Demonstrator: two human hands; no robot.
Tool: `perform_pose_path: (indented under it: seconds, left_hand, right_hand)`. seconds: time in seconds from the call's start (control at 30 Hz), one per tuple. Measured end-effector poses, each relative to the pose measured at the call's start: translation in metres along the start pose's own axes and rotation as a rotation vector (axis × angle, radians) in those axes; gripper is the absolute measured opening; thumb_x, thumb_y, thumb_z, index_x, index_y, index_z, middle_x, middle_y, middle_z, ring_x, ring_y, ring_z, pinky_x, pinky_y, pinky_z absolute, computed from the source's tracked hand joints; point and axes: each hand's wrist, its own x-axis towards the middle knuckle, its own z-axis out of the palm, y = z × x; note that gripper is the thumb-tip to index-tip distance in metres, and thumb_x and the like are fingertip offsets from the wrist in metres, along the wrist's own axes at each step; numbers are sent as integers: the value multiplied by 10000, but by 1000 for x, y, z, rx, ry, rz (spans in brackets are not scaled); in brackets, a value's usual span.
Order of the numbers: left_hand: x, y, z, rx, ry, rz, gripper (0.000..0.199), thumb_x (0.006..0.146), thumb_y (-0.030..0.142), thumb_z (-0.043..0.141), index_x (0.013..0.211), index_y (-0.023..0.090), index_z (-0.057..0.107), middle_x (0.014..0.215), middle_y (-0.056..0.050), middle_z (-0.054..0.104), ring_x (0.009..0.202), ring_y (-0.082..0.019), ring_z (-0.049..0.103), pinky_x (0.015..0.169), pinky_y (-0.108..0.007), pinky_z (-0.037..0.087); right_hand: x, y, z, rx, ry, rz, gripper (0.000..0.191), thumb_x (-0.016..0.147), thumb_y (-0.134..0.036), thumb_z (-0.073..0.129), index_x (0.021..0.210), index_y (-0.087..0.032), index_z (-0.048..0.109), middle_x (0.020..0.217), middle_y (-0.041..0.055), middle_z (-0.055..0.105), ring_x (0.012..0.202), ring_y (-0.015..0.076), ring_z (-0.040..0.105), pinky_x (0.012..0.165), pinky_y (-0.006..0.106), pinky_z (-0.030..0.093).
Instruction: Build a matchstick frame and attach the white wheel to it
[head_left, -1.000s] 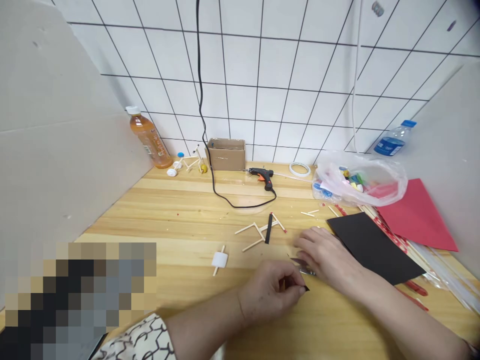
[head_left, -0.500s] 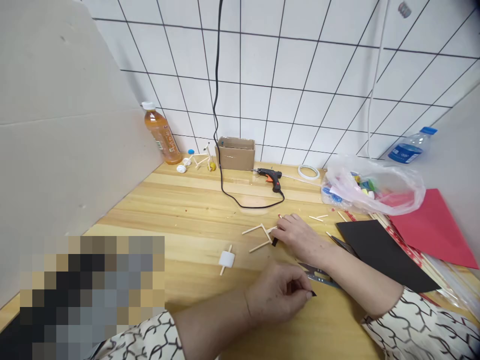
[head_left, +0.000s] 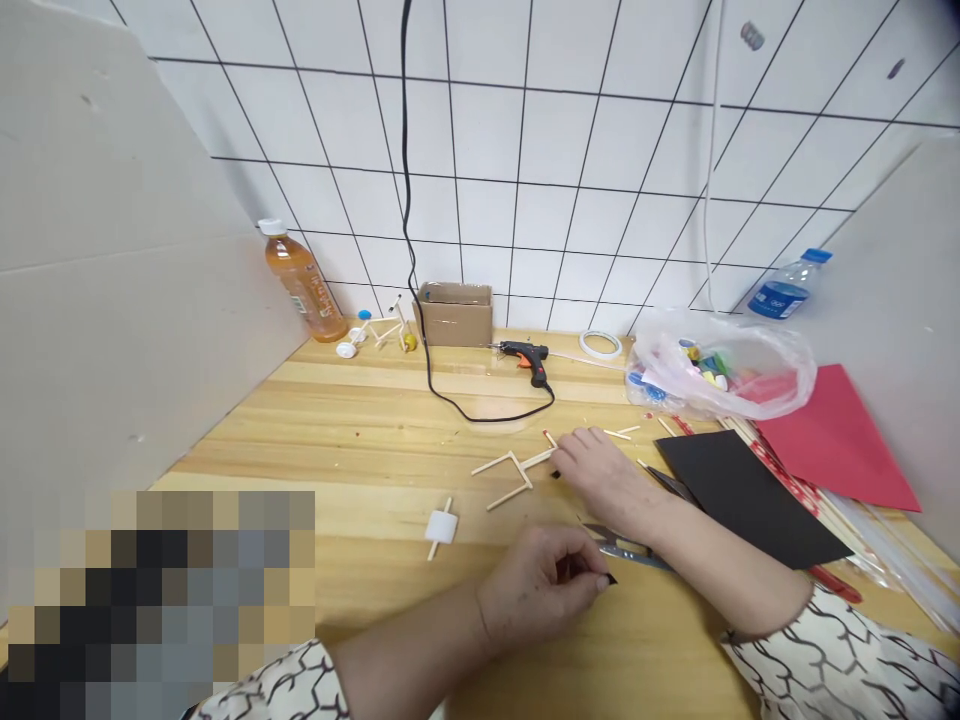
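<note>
The left hand (head_left: 536,590) pinches a small black paper bit (head_left: 612,579) tight in its grip. The right hand (head_left: 607,480) sits by a thin wood stick frame (head_left: 499,464), and I cannot tell if its grip holds anything. Silver scissors (head_left: 630,553) lie near both hands on the yellow wood desk (head_left: 337,420), with open room to the left.

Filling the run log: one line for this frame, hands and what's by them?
left hand: pinches black paper scrap | right hand: beside wooden stick frame | nearby: scissors, black card
</note>
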Motion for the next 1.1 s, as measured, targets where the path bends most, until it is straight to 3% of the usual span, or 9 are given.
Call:
perform_pose_path:
  seconds: [0.17,0.3,0.43,0.57,0.67,0.8,0.87,0.97,1.1]
  left_hand:
    - [4,1,-1,-129,47,-31,116,673,240,603,676,127,575,604,9,507,567,-89,407,548,-222,320]
    - [5,7,-1,-162,82,-22,156,669,274,633,673,128,578,608,10,520,583,-91,419,565,-223,319]
    - [4,13,-3,-241,125,-19,205,658,317,667,674,129,586,609,14,532,591,-89,442,581,-221,339]
    - [5,14,-6,-301,197,-32,245,641,343,692,678,131,574,574,21,537,560,-89,465,576,-228,362]
    - [6,13,-8,-306,236,-39,254,637,348,698,686,133,573,563,20,547,539,-87,477,551,-223,357]
    - [6,13,-7,-308,236,-47,260,630,350,706,684,132,574,568,22,552,533,-83,486,538,-216,355]
    - [6,13,-7,-315,228,-48,264,627,352,709,679,131,574,568,21,552,533,-81,486,543,-216,360]
    - [6,13,-6,-319,221,-54,275,619,360,718,674,133,575,570,19,554,532,-82,490,547,-218,368]
    - [7,12,-8,-301,224,-64,290,616,377,724,679,134,579,569,21,551,538,-86,496,553,-220,375]
  right_hand:
    - [-29,37,-5,6,91,258,218,806,-14,421,859,-149,584,849,94,577,811,224,465,718,322,334]
    - [-44,64,5,33,114,383,172,829,-77,431,833,-150,587,849,99,604,828,226,504,727,314,369]
    - [-47,72,10,65,106,448,178,843,-104,423,863,-153,593,894,90,633,877,216,539,770,306,396]
    - [-57,75,0,63,105,552,207,838,-182,459,1001,-146,581,1032,106,633,1009,243,531,864,339,388]
    - [-78,82,-11,56,64,674,267,819,-306,501,1022,-149,579,1068,126,629,1033,279,539,857,373,410]
    - [-120,95,-14,63,-36,906,378,780,-435,508,1008,-144,587,1028,171,658,898,327,617,654,403,479]
    - [-141,100,-10,69,-78,997,426,757,-470,524,1007,-132,589,1023,190,665,879,346,630,625,412,485]
    - [-162,104,-2,83,-133,1067,475,714,-514,565,983,-124,597,1002,204,671,854,366,638,609,420,486]
    - [-169,106,3,81,-158,1111,412,714,-458,586,975,-139,590,1002,207,670,884,378,628,635,420,476]
